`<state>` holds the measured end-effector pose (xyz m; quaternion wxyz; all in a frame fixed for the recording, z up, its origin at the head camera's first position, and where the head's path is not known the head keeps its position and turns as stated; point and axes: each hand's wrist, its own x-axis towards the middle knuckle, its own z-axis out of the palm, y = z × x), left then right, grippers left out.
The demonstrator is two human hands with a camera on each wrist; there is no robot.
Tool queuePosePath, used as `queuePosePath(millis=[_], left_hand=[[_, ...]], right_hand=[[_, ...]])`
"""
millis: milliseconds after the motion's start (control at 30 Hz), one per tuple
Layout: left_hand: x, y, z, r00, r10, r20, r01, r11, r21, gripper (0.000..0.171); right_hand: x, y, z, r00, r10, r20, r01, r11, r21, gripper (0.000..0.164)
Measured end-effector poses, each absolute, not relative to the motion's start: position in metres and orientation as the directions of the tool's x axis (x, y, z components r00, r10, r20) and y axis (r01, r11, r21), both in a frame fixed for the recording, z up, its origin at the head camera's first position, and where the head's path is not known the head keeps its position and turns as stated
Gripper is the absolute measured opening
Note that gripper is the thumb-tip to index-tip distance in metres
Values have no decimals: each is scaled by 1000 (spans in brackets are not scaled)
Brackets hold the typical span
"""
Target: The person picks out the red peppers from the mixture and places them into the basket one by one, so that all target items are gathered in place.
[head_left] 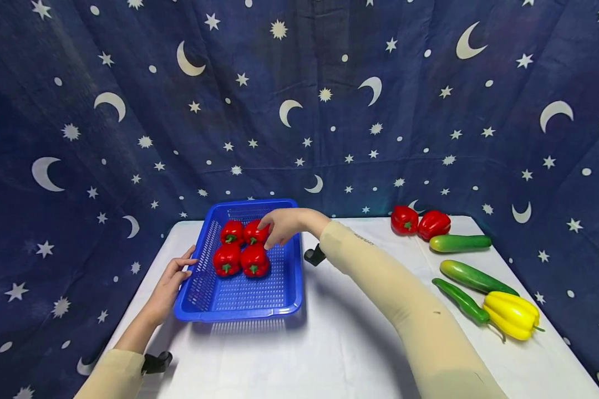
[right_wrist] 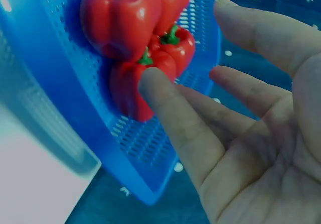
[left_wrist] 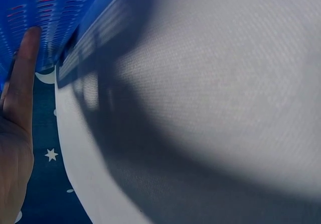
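Observation:
Several red bell peppers [head_left: 227, 259] sit grouped in a blue plastic basket [head_left: 239, 316] with slotted walls. My right hand [head_left: 285, 224] hangs over the basket's right side, beside the back right pepper. In the right wrist view its fingers are spread, nothing lies between them, and one fingertip [right_wrist: 150, 83] overlaps a red pepper [right_wrist: 133, 91]. My left hand [head_left: 169, 282] touches the basket's left side. Seen from the left wrist, a straight finger [left_wrist: 29, 48] lies along the slotted blue wall [left_wrist: 50, 18]; the other fingers are partly hidden.
At the table's right lie two more red bell peppers [head_left: 405, 220], two cucumbers [head_left: 460, 243], a long green chili pepper [head_left: 461, 300] and a yellow bell pepper [head_left: 512, 315]. A white cloth [head_left: 339, 343] covers the table. Behind hangs a dark blue curtain [head_left: 259, 122] with moons and stars.

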<state>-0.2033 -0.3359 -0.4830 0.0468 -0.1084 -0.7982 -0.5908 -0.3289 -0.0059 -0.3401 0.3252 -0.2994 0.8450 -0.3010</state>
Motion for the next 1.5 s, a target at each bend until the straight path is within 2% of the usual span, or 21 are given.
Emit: queuePosePath(millis=[233, 633, 1067, 1500], left_hand=[[-204, -337, -485, -963, 123, 238, 262, 245, 933, 30], [-205, -336, -485, -964, 135, 228, 256, 249, 934, 30], [-204, -337, -488, -969, 108, 223, 244, 257, 935, 30], [-206, -339, -490, -956, 137, 259, 284, 219, 933, 30]], right_hand=[[-331, 18, -331, -620, -720, -312, -304, 587, -750, 62], [-331, 61, -336, -643, -716, -270, -371, 600, -709, 58], [-333, 92, -341, -655, -731, -192, -393, 546, -740, 60], [-328, 122, -349, -729, -674, -122, -383, 548, -744, 56]])
